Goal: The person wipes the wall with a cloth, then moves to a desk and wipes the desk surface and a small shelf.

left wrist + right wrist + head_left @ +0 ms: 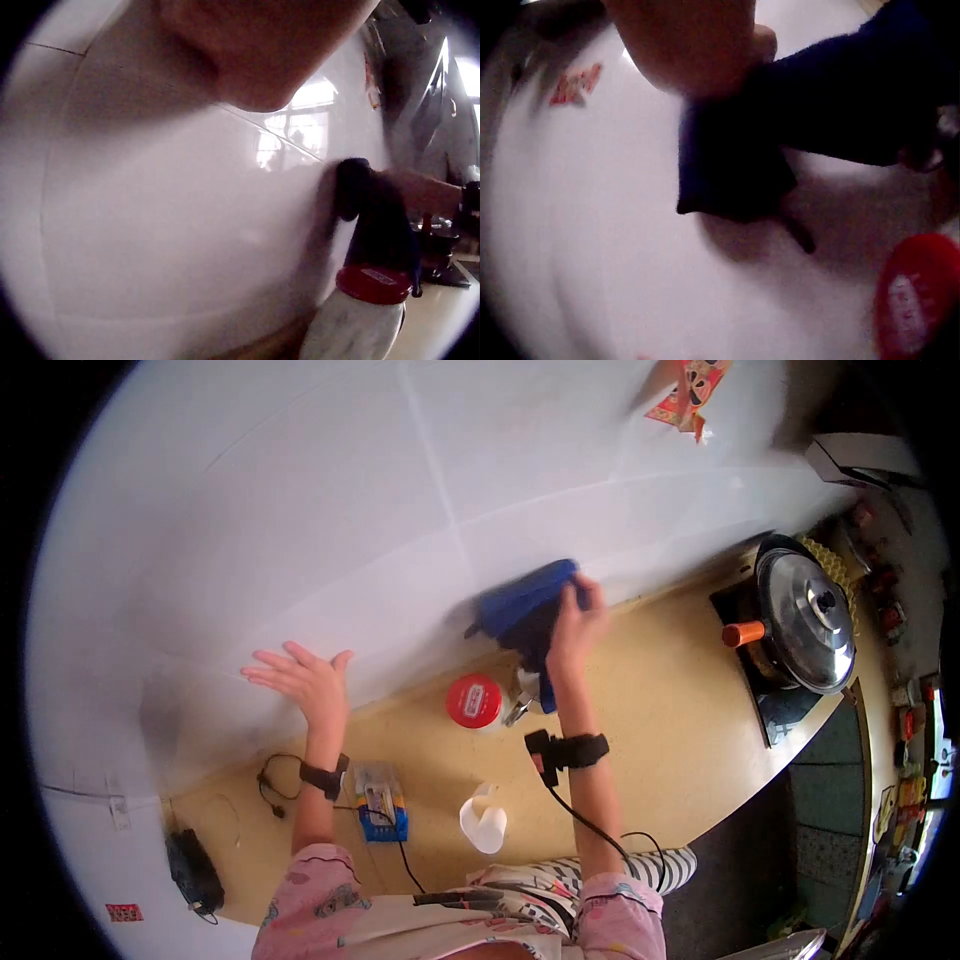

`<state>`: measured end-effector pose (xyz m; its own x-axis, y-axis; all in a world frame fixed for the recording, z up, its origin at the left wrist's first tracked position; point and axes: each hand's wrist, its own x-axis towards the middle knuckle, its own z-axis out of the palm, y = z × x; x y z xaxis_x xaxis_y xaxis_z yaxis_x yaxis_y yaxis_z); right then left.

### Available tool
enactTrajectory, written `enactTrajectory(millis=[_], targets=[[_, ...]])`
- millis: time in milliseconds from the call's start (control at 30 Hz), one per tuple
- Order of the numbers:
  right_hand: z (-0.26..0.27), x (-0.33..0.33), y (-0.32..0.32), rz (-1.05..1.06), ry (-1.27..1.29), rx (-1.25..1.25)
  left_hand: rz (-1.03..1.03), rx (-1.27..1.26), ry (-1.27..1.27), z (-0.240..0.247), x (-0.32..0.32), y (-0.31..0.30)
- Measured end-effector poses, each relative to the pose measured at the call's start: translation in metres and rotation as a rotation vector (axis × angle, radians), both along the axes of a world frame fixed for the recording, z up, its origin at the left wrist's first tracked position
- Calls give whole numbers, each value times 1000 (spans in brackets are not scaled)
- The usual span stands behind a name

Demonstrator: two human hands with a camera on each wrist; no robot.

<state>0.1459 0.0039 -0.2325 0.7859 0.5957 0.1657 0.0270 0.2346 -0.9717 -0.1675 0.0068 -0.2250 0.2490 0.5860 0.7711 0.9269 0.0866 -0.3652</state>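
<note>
My right hand (pixel 578 630) grips a dark blue cloth (pixel 528 602) by its upper right end, up against the white wall. The cloth hangs down behind a red-lidded jar (pixel 474 701), and a small loop sticks out at its lower corner. In the right wrist view, the cloth (pixel 735 161) spreads dark below the hand, its fingertips mostly hidden. Fingers spread and straight, my left hand (pixel 315 685) is raised before the wall, left of the jar, and holds nothing. The left wrist view shows the jar's red lid (pixel 373 283) in front of the cloth.
On the tan counter (pixel 650 700) are a white paper roll (pixel 484 826), a blue-and-clear pack (pixel 381 810) and a black cable. A lidded pan (pixel 808 620) with an orange handle stands on a stove at the right. A black pouch-like object (pixel 195 870) lies at the left end.
</note>
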Motion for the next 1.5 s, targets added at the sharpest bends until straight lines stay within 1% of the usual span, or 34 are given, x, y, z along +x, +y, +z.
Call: enactTrajectory(millis=[33, 100, 167, 233, 300, 333, 367, 433, 467, 500, 533, 567, 633, 667, 700, 733, 767, 833, 900, 933, 967, 1033, 1067, 1133, 1167, 1233, 1300, 1333, 1367, 1433, 1500], targets=[[1, 3, 5, -32, 94, 88, 9, -4, 0, 1, 1, -1], [10, -5, -5, 29, -109, -31, 2, -9, -11, 1, 2, 1], [13, -31, -14, 244, -238, 25, -5, -18, -21, -2, 3, 1], [19, -39, -16, 270, -300, 47, -15, -14, -5, -1, 0, 2], [9, -26, -10, 139, -292, 47, -19, -41, -13, 1, 1, -1], [7, -16, -6, 15, -249, 22, -32, -67, -23, 2, 3, -2], [-4, -5, 6, -100, -84, 51, -31, -68, -25, 2, 4, -3], [2, 5, 9, -209, -139, -27, -60, -84, -42, 2, 5, -3], [2, 1, 7, -179, -252, -1, -65, -85, -51, 1, 6, -1], [2, -8, 1, -147, -369, 20, 25, -109, -47, -1, 4, -2], [3, -21, -7, -42, -496, 71, 110, -133, -36, -3, 2, -2], [5, -38, -11, 46, -489, 73, 99, -133, -38, -3, 1, 0], [12, -33, -12, 133, -420, 76, 68, -114, -52, -4, 1, -1], [6, -25, -8, 59, -387, 76, 71, -109, -60, -4, 2, -1], [5, -16, -4, -12, -349, 73, 28, -89, -49, -2, 2, -1], [5, -8, 1, -73, -254, 81, -19, -68, -34, 0, 1, -1], [5, -1, 4, -93, -148, 42, -19, -65, -34, 0, 2, 0], [5, -5, 4, -157, -321, 14, -18, -67, -45, -1, 5, -1], [2, -21, -2, -71, -500, 76, 24, -83, -24, 0, 6, -3], [0, -31, -4, 18, -549, 140, 60, -96, -2, 1, 7, -3], [0, -39, -7, 94, -481, 114, 51, -96, -8, 3, 8, -1], [4, -31, -9, 155, -455, 109, -31, -99, -22, 4, 6, -3], [3, -25, -6, 152, -459, 104, -34, -103, -26, 4, 8, -4], [1, -13, 3, -79, -384, 106, -13, -95, 2, 5, 10, -5], [0, -5, 8, -138, -281, 95, -15, -98, 1, 5, 10, -5], [4, -4, 11, -232, -259, 59, -29, -91, -9, 4, 10, -4], [3, -19, 7, -178, -324, 37, 5, -112, -15, 4, 11, -6], [-1, -29, 4, -93, -510, 144, 43, -137, -21, 3, 11, -7], [-3, -40, -1, 36, -660, 179, 37, -135, -24, 3, 11, -6], [9, -41, -7, 175, -836, 183, 9, -110, -53, 3, 10, -4], [5, -31, -3, 133, -790, 173, -25, -105, -46, 6, 11, -4]])
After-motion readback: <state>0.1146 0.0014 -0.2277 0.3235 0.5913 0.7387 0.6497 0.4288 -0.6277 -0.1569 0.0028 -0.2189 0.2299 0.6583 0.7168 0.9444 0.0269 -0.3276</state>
